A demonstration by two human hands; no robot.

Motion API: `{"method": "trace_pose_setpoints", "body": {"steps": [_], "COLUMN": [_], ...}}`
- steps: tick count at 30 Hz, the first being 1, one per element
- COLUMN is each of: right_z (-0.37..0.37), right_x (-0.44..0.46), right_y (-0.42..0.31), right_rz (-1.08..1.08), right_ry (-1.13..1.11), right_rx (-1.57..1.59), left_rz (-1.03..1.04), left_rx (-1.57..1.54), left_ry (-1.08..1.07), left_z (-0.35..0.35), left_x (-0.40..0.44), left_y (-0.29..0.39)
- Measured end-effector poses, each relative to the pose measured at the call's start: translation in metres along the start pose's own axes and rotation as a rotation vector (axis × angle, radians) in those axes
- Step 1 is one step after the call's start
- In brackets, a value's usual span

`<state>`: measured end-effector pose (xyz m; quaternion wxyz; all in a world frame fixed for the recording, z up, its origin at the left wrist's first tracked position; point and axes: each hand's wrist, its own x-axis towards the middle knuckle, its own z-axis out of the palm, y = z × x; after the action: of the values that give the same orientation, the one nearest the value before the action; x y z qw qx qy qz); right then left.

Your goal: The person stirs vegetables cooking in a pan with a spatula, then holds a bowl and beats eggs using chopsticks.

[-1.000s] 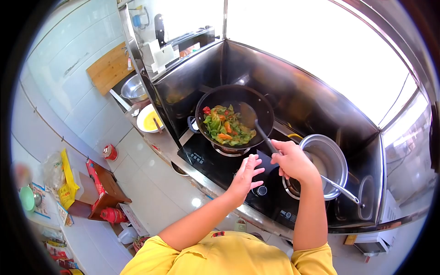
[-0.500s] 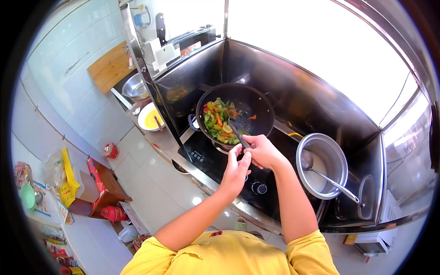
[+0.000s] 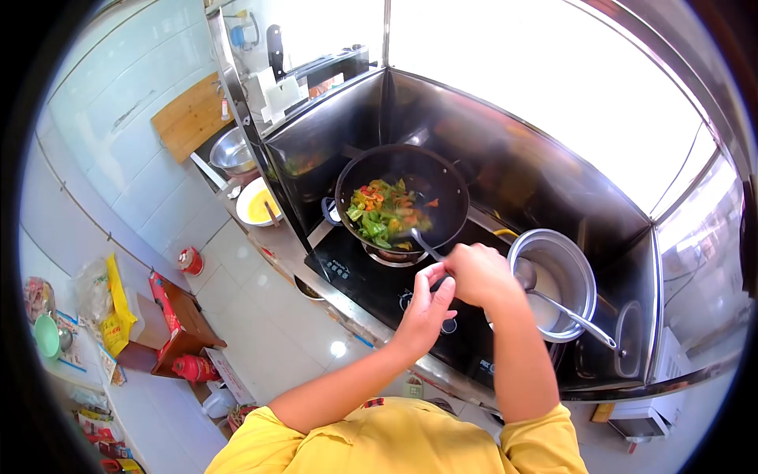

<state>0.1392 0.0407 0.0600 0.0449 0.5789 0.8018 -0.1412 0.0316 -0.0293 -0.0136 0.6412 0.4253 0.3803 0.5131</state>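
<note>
Black, round-walled wok [image 3: 448,186] w/ a smooth, dark inner surface sits on the glossy black glass cooktop [image 3: 339,265]; chopped veg [image 3: 383,212] lies inside, mostly toward its L & near side: crinkly, wet-looking green pcs mixed w/ orange & red bits, a few orange scraps up the R side.

R hand [image 3: 480,275], just off the wok's near R edge, is closed round the handle of a long, slim utensil [image 3: 428,246]; its metal end is down in the wok, at the veg's near R side. L hand [image 3: 423,314] is nearer the body than the wok, fingers bent & thumb raised, right up by the R hand. Hands are together; can't tell if L grips the handle end or only touches it.

R of the wok: deep, round grey metal pot [image 3: 586,272] w/ cloudy whitish liquid; a shiny metal ladle [image 3: 580,317] leans in it, handle out over the rim. L of the wok, past the steel panel [image 3: 332,118], on the table [image 3: 274,243]: white round bowl [image 3: 243,207] w/ smooth yellow liquid & a brown stick-like utensil [image 3: 272,212]. Farther L of the wok: shiny steel basin [image 3: 230,150] & flat, grained wooden board [image 3: 187,117].
</note>
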Motion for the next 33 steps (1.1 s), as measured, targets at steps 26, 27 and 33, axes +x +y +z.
{"method": "trace_pose_setpoints", "body": {"steps": [26,27,33], "right_z": [0.01,0.023,0.062], "right_x": [0.019,0.037,0.099], "right_y": [0.046,0.057,0.047], "right_rz": [0.272,0.296,0.113], "right_ry": [0.096,0.047,-0.084], "right_rx": [0.789,0.937,1.524], "left_rz": [0.001,-0.003,-0.008], "left_rx": [-0.016,-0.001,-0.027], "left_ry": [0.077,0.087,0.185], "left_z": [0.002,0.0,-0.02], "left_x": [0.027,0.027,0.03], "left_y": [-0.005,-0.005,-0.005]}}
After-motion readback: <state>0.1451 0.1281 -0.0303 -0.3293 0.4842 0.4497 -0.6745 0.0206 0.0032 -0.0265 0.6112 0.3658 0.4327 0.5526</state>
